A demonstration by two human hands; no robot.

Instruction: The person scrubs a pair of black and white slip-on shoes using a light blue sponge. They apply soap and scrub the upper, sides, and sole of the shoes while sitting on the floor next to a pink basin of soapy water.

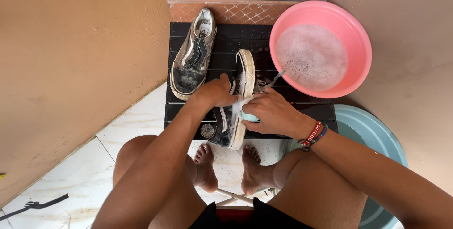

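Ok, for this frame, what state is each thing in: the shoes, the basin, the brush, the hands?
Dark shoe: tipped on its side, sudsy, sole edge facing right.
Second shoe: upright on the black slatted table, dirty, untouched.
Pink basin: filled with foamy water.
Brush: pressed against the sole edge.
Left hand: steadying the dark shoe.
Right hand: gripping the brush.

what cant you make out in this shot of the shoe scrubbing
Head view only:
- Brush: mostly hidden inside the right hand; its shape is unclear.
- Held shoe: its middle is covered by the left hand.
- Pink basin: foam hides anything under the water.
- Blue tub: cut off by the right forearm and the frame's bottom edge.
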